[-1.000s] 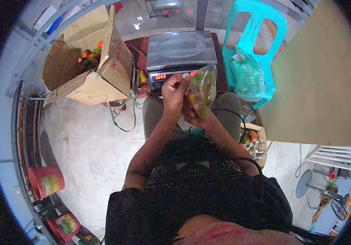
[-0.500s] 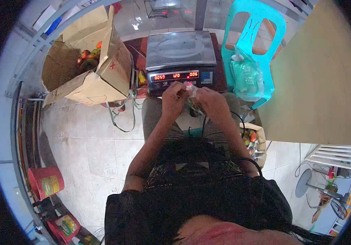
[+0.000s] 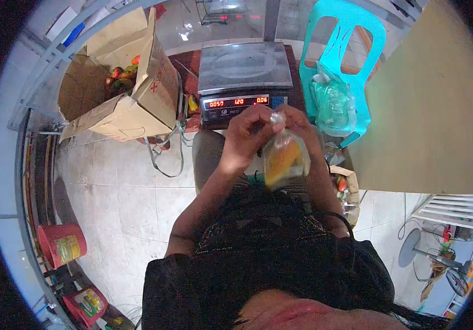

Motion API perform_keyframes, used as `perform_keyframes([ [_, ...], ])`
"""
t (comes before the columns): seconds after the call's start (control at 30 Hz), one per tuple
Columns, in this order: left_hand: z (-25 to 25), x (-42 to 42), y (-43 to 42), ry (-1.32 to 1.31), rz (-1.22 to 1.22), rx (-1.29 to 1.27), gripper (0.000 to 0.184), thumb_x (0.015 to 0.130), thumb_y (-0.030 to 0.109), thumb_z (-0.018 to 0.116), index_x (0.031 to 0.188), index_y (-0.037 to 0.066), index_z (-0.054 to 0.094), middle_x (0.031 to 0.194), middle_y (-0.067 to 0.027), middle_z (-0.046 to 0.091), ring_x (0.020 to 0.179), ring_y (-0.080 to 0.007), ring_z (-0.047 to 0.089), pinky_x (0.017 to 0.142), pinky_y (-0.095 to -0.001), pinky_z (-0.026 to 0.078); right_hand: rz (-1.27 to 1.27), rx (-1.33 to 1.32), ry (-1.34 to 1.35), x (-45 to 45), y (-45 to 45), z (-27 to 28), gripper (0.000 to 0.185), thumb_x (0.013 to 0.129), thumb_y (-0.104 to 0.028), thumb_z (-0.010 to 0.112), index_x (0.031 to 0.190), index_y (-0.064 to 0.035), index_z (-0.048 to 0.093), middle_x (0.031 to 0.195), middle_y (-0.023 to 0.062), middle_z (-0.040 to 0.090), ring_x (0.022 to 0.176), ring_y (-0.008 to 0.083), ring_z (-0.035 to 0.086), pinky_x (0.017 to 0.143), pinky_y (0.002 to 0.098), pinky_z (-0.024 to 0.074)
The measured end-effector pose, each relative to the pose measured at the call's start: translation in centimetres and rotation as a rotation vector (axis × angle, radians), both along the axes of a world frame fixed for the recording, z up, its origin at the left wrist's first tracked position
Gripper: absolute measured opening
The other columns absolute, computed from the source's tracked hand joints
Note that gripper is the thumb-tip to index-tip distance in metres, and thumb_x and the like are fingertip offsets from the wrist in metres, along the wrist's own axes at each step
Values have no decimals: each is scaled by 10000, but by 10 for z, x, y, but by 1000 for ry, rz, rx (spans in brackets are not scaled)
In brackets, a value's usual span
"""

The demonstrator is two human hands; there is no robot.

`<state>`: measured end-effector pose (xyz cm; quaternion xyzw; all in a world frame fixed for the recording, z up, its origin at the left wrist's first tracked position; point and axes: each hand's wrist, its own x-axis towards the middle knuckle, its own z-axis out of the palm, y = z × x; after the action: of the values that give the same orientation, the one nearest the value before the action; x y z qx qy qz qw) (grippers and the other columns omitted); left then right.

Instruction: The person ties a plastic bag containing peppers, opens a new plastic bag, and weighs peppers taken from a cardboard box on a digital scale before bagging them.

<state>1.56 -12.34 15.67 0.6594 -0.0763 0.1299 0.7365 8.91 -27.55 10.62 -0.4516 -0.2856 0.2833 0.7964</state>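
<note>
The clear plastic bag (image 3: 288, 160) hangs in front of the scale (image 3: 244, 69), on the wearer's side of it and over the lap, its orange-yellow contents blurred; its bunched whitish neck sits just before the scale's keypad end; the left hand (image 3: 244, 135) is closed at the fingertips, thumb and bent fingers pinching that neck; the right hand (image 3: 303, 131) is curled against the neck's other side, and how tightly its fingertips close cannot be told, since they are partly hidden; the scale rests on a reddish-brown tabletop (image 3: 188, 77), its metal pan (image 3: 244, 60) bare and its display (image 3: 236, 103) lit with red digits, the middle group reading 1.20; left of the scale stands an open cardboard box (image 3: 159, 104) with red, orange and green produce (image 3: 120, 82) inside; a small yellow-green piece (image 3: 193, 103) lies between that box and the scale; right of the scale is a turquoise chair (image 3: 376, 49), a bag of green material (image 3: 332, 107) on it, and farther right a broad tan panel (image 3: 423, 121); nearer the wearer and right of the scale, a smaller carton (image 3: 352, 204) holds more produce, partly hidden by the right arm; far to the near left of the scale are two red buckets with labels, one (image 3: 63, 245) tilted.
</note>
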Motion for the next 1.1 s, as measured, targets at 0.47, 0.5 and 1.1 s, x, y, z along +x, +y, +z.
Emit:
perform_keyframes([
  [0.47,-54,20,9,27,489,129,105,783,33,687,776,-5,590,738,-19,548,662,-68,509,588,-230,412,345,314,768,-34,40,-57,221,936,-310,519,895,-105,587,696,8,609,647,113,605,558,252,488],
  [0.5,-57,20,14,-5,496,154,105,780,33,688,774,-10,592,739,-26,551,659,-71,509,583,-234,412,229,116,638,-33,37,-44,220,934,-303,519,875,-101,584,669,14,594,626,132,599,553,269,484],
  [1.1,-30,-15,36,-15,53,281,94,771,30,693,852,15,649,835,-58,620,794,-122,600,707,-250,464,-207,-398,-567,-8,13,18,182,867,-196,587,878,-16,617,843,69,607,790,190,609,703,310,476],
])
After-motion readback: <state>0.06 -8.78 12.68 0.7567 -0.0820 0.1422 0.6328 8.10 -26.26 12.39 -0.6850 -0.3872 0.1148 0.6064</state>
